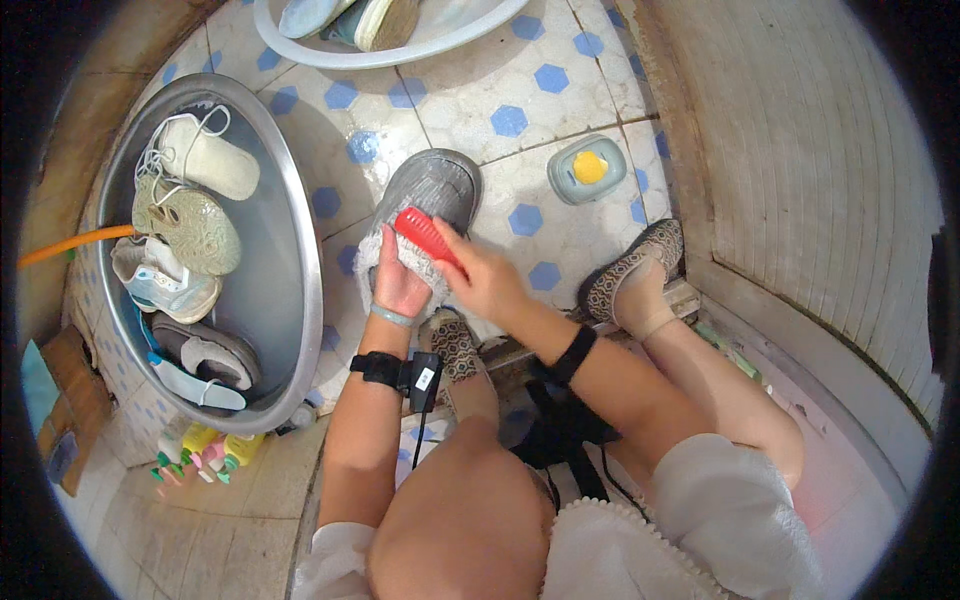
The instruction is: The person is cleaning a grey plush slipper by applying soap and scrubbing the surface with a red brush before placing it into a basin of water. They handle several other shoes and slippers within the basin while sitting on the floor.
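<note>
A grey slipper point(433, 178) with a pale fleece cuff point(367, 253) is held above the tiled floor, its toe pointing away from me. Wet streaks show on its upper. My left hand point(405, 285) is at the slipper's opening with the thumb up; the other fingers are hidden, apparently inside the shoe. In my right hand point(484, 279) is a red-handled scrubbing brush point(424, 234), which lies across the slipper near the cuff. The brush's bristles are out of sight beneath it.
Left stands a metal basin point(311, 270) with several shoes and an orange hose point(82, 246). Another basin point(405, 57) with shoes is at the top. A soap dish point(556, 176) with yellow soap point(590, 167) sits right. Bottles point(199, 442) cluster lower left.
</note>
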Motion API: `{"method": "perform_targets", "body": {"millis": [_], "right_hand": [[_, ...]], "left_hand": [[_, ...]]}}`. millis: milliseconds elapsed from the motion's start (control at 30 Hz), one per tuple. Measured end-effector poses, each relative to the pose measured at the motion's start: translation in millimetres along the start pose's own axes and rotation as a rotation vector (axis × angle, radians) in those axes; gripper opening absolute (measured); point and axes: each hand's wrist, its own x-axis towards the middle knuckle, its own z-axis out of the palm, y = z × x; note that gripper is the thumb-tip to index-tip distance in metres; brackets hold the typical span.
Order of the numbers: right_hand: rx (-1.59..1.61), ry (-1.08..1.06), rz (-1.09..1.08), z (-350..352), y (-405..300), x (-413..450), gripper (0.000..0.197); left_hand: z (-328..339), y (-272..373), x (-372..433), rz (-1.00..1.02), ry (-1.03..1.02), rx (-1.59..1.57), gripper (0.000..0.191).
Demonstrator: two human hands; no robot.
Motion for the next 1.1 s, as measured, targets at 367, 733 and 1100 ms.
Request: {"method": "perform_targets", "body": {"millis": [367, 733, 1100], "right_hand": [[-0.063, -0.152, -0.008, -11, -2, 3, 0.045], [0.191, -0.164, 0.228, -7, -42, -32, 0.051], [0.083, -0.184, 0.021, -33, -36, 10, 0.049]], "left_hand": [[-10, 5, -10, -0.066, -0.094, 0.015, 0.057], [-10, 11, -12, -0.076, -0.124, -0.099, 0.050], [44, 42, 2, 0.121, -0.132, -0.233, 0.048]]}}
